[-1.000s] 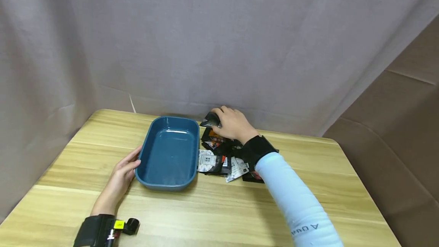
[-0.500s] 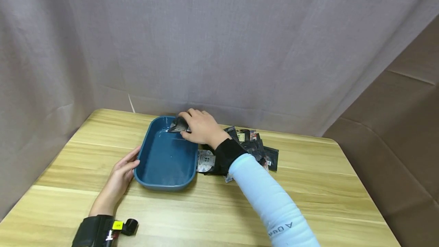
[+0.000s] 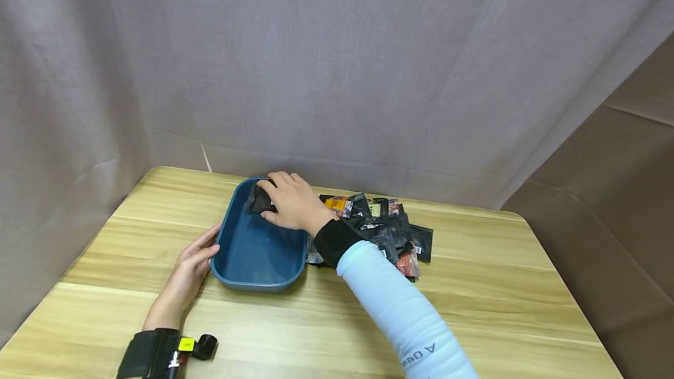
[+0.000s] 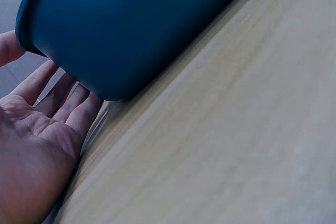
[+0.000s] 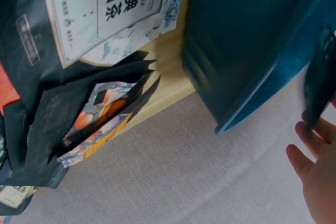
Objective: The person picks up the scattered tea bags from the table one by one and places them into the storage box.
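Observation:
A blue rectangular plastic tub point(image 3: 258, 262) stands on the table. My left hand point(image 3: 191, 263) lies against its left side, fingers nearly straight along the outer wall and thumb near the rim; the left wrist view shows the fingertips touching under the rim point(image 4: 25, 17). My right hand point(image 3: 296, 203) is over the tub's far right part and holds a dark tea packet point(image 3: 260, 199) inside it, near the back wall. In the right wrist view this packet point(image 5: 318, 80) shows only partly, at the edge, with fingertips against it.
Right of the tub lies a heap of mostly black tea packets point(image 3: 389, 233), partly behind my right wrist. A white-labelled tea packet point(image 5: 123, 11) lies closest to the tub. A grey curtain point(image 3: 337, 75) hangs behind the wooden table point(image 3: 500, 285).
My right hand has carried the dark tea packet left from the heap, over the tub's right rim and down into the tub. My left hand stays at the tub's side.

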A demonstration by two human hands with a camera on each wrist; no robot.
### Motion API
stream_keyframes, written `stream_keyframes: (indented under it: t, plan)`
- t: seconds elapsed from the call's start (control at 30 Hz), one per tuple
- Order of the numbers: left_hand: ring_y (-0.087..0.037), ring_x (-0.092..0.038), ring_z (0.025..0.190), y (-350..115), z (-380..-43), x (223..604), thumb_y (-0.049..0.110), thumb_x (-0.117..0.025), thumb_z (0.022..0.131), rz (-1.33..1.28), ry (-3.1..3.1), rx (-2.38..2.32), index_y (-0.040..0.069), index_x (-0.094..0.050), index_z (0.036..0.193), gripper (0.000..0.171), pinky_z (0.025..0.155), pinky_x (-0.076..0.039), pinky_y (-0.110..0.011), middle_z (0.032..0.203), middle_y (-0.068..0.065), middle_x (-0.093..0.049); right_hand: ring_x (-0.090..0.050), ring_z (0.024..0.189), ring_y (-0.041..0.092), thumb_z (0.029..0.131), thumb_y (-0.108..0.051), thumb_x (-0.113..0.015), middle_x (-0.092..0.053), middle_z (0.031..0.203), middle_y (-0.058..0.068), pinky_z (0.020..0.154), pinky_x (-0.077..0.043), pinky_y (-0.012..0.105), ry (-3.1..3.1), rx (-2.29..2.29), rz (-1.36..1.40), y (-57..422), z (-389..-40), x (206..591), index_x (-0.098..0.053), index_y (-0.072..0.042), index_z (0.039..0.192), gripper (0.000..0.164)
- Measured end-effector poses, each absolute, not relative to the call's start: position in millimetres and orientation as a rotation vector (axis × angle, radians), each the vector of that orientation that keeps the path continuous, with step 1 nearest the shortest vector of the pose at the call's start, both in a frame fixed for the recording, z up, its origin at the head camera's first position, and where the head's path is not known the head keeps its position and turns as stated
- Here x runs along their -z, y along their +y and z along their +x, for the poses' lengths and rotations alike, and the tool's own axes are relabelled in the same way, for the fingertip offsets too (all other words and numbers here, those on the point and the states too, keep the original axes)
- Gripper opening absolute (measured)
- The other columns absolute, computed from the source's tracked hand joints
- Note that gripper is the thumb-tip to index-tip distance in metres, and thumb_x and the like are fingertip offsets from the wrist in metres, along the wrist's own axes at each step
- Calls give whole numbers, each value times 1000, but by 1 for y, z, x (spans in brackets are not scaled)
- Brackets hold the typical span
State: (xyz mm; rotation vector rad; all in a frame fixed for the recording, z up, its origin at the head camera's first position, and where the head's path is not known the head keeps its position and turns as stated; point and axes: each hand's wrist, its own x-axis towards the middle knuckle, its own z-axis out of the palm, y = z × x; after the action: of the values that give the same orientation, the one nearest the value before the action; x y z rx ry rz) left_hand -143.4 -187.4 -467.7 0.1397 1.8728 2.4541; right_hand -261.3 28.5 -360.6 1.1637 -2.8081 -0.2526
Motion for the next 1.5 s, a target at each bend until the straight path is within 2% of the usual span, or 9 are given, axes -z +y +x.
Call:
stream_keyframes:
  t: [0.2, 0.43, 0.63, 0.8, 1.03, 1.17, 1.33, 1.5]
  plan:
    - [5, -45, 121, -187, -143, 466, 11, -47, 102, 119, 1877, -2450, -8, -21, 153, 61, 98, -40, -15, 156, -21, -21, -29, 143, 21, 95, -57, -54, -32, 157, 6, 116, -26, 36, -2855, 288, 1148, 27, -260, 362, -28, -19, 157, 77]
    - [5, -46, 122, -187, -143, 467, 11, -47, 102, 133, 1873, -2450, -8, -21, 153, 60, 98, -41, -15, 157, -23, -20, -30, 143, 22, 98, -50, -55, -33, 156, 6, 115, -26, 38, -2897, 222, 1122, 36, -264, 364, -30, -18, 156, 71]
    - [6, -46, 121, -185, -145, 467, 11, -47, 102, 139, 1868, -2446, -8, -21, 154, 60, 98, -41, -15, 158, -25, -17, -33, 142, 21, 97, -49, -58, -38, 153, 5, 115, -27, 38, -2889, 87, 1092, 64, -273, 363, -35, -17, 153, 69]
    - [5, -46, 122, -185, -146, 467, 11, -47, 102, 130, 1878, -2443, -8, -22, 153, 60, 98, -41, -16, 157, -20, -23, -33, 142, 22, 98, -47, -57, -39, 153, 5, 116, -26, 39, -2921, -15, 1069, 92, -279, 362, -36, -15, 153, 67]
    - [6, -47, 121, -185, -145, 465, 11, -47, 102, 122, 1874, -2435, -7, -21, 154, 61, 97, -42, -16, 159, -25, -17, -34, 141, 27, 99, -43, -58, -40, 152, 10, 116, -26, 44, -3007, -72, 980, 129, -287, 367, -38, -12, 152, 65]
    - [6, -47, 120, -185, -145, 465, 12, -47, 102, 114, 1875, -2439, -7, -21, 154, 61, 97, -42, -16, 159, -24, -18, -38, 138, 30, 98, -42, -60, -43, 149, 12, 114, -29, 46, -3035, -44, 946, 145, -294, 375, -42, -10, 150, 64]
    - [6, -48, 121, -185, -146, 466, 11, -48, 102, 131, 1865, -2453, -9, -21, 153, 61, 98, -42, -16, 155, -15, -28, -41, 136, 32, 97, -47, -60, -46, 147, 13, 112, -32, 47, -3104, -19, 858, 161, -300, 384, -45, -9, 148, 66]
    - [5, -48, 121, -185, -146, 467, 9, -47, 102, 155, 1853, -2464, -11, -20, 152, 61, 98, -42, -16, 145, -3, -37, -38, 138, 34, 94, -60, -56, -43, 150, 14, 112, -30, 50, -3221, -42, 741, 171, -301, 392, -42, -12, 151, 76]
